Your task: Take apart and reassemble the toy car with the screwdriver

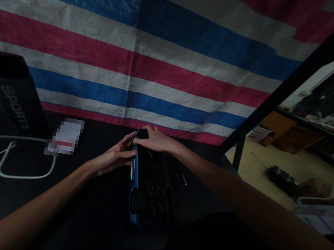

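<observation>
A blue toy car with a dark underside stands tipped on its side on the black table. Its underside faces right, and one wheel shows at the near end. My left hand holds the car's left side by the far end, thumb and fingers pressed against the body. Over the far end, around the other wheel, my right hand is closed on the car. Some of its fingertips are hidden. A thin rod with a pale tip sticks out to the right of the underside; dim light hides what it is.
A dark bottle marked SPORTS stands at the left. Beside it lie a blurred white packet and a white cable. A striped tarp hangs behind the black table. Dark frame posts edge the right side.
</observation>
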`<state>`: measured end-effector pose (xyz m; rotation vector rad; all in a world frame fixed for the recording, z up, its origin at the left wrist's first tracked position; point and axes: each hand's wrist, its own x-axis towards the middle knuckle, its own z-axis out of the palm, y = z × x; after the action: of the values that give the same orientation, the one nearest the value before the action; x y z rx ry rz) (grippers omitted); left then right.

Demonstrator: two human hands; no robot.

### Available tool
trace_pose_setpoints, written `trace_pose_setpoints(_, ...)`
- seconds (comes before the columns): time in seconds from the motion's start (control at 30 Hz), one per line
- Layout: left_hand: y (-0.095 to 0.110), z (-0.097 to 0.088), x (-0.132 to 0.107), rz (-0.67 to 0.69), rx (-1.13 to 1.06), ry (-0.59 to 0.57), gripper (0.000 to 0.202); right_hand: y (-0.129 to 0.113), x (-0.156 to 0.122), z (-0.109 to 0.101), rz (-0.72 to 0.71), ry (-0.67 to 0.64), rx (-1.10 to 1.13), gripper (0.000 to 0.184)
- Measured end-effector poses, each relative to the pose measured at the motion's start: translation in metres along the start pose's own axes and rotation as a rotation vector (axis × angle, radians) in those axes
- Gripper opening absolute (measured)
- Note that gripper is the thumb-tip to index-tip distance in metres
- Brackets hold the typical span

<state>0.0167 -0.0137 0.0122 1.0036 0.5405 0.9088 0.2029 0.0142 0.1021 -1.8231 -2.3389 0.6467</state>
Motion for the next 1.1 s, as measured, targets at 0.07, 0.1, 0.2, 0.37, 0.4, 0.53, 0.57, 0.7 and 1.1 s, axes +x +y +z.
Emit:
trace_pose_setpoints(0.07, 0.0, 0.001, 0.001, -0.04, -0.055, 0.01, 0.063, -0.001, -0.001, 0.002, 0.027, 0.018, -0.015, 0.091)
trace_pose_setpoints(0.1, 0.0, 0.002, 0.001, -0.054, -0.073, 0.024, 0.062, -0.002, -0.002, 0.002, 0.038, 0.025, -0.025, 0.093)
trace_pose_setpoints(0.2, -0.001, 0.004, 0.003, -0.062, -0.089, 0.073, 0.067, -0.006, -0.005, 0.005, 0.064, 0.038, -0.056, 0.095)
trace_pose_setpoints(0.37, -0.005, 0.005, 0.006, -0.046, -0.097, 0.133, 0.078, -0.012, -0.011, 0.006, 0.044, 0.059, -0.099, 0.096)
trace_pose_setpoints(0.4, -0.005, 0.006, 0.006, -0.044, -0.084, 0.147, 0.078, -0.013, -0.012, 0.006, 0.031, 0.06, -0.106, 0.095)
trace_pose_setpoints(0.53, -0.006, 0.009, 0.006, -0.02, -0.02, 0.192, 0.071, -0.013, -0.012, 0.006, -0.009, 0.064, -0.124, 0.09)
trace_pose_setpoints(0.57, -0.007, 0.01, 0.006, -0.012, -0.011, 0.202, 0.07, -0.012, -0.011, 0.006, -0.017, 0.064, -0.127, 0.09)
trace_pose_setpoints(0.7, -0.01, 0.012, 0.005, 0.01, 0.01, 0.229, 0.071, -0.008, -0.008, 0.006, -0.039, 0.051, -0.131, 0.093)
trace_pose_setpoints(1.1, -0.008, 0.015, 0.004, -0.038, -0.101, 0.163, 0.072, 0.048, -0.013, -0.025, 0.007, 0.035, -0.034, 0.083)
